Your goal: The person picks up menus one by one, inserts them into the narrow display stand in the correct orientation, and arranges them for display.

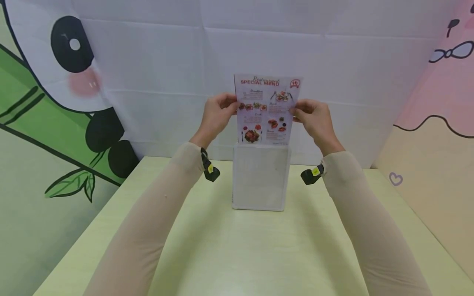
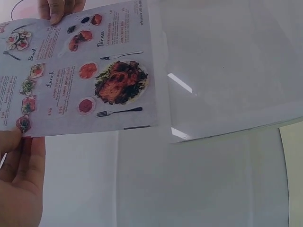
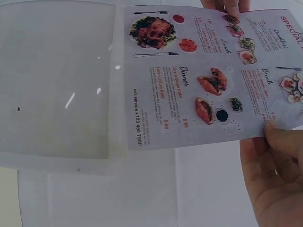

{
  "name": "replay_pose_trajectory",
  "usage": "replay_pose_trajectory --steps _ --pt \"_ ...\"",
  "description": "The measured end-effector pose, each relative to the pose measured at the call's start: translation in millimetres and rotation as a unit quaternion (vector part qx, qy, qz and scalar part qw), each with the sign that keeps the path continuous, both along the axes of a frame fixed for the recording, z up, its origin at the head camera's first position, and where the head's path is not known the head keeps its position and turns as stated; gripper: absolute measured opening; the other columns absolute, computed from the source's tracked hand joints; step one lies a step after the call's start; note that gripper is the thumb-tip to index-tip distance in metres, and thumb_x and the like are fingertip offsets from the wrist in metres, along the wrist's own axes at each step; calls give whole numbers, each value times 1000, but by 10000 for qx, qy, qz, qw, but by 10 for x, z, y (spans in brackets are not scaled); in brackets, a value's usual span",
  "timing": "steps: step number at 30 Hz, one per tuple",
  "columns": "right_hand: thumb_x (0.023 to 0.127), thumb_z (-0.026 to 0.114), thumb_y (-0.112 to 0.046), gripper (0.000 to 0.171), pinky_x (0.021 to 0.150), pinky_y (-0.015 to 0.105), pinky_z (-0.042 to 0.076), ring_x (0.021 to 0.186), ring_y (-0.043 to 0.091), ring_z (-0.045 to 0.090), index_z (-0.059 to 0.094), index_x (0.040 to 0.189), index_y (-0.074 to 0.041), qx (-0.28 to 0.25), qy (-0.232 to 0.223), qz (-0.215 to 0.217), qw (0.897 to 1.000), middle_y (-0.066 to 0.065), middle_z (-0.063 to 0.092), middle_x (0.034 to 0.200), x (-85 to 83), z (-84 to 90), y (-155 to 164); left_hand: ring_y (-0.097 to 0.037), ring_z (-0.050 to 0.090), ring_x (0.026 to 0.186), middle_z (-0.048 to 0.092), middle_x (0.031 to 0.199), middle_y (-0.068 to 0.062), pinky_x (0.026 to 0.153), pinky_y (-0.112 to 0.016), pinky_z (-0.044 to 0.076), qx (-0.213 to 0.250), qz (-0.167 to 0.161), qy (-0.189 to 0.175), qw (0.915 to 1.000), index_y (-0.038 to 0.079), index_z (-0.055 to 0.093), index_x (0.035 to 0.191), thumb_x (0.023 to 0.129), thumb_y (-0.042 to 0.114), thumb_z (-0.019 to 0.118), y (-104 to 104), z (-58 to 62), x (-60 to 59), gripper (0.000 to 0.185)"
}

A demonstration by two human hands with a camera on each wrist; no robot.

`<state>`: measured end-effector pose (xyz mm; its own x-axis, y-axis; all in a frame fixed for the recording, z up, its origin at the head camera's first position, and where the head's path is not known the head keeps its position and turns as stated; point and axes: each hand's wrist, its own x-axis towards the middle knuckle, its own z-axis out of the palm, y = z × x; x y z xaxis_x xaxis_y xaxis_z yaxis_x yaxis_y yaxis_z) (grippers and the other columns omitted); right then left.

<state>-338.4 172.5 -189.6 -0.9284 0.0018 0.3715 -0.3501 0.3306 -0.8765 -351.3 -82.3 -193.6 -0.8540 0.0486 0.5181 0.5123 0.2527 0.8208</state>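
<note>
A printed menu sheet (image 1: 270,109) headed "Special Menu" is held upright above a clear display stand (image 1: 260,176) on the table. My left hand (image 1: 219,116) pinches the sheet's left edge between thumb and fingers. At the opposite edge, my right hand (image 1: 314,119) pinches it the same way. The sheet's bottom edge lies right at the stand's top rim, overlapping it slightly in the head view. In the left wrist view, food pictures show on the menu (image 2: 90,71) beside the glossy stand panel (image 2: 227,71). The right wrist view shows the frosted-edged stand (image 3: 57,85) alongside the sheet.
The stand rests on a pale yellow-green table (image 1: 229,255). Behind it hangs a creased white sheet (image 1: 155,65). Painted walls flank the table, with a cartoon face and green bamboo (image 1: 26,90) at left and a pink and cream wall (image 1: 426,135) at right.
</note>
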Motion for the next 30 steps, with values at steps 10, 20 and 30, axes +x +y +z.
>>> replay_pose_trajectory --steps 10,20,30 --pt "95 59 -10 25 89 26 54 97 15 65 64 117 2 -10 -12 -65 10000 11 65 115 -16 37 -18 -20 65 93 67 108 -15 85 -30 56 48 -52 90 9999 0 66 109 96 9 58 -8 -4 -27 18" --pt "96 58 -9 25 90 27 54 99 18 65 64 118 2 66 -17 -12 10000 13 64 117 -31 38 -22 -20 65 95 67 109 -15 87 -31 55 58 -73 -19 10000 1 66 110 96 10 57 -16 -35 -55 19" --pt "96 57 -10 25 85 27 56 95 15 65 64 117 0 5 -94 -14 10000 10 65 114 -39 36 -17 -20 66 99 67 113 -13 84 -27 56 0 -208 -63 9998 2 65 116 96 9 56 -29 -81 -74 22"
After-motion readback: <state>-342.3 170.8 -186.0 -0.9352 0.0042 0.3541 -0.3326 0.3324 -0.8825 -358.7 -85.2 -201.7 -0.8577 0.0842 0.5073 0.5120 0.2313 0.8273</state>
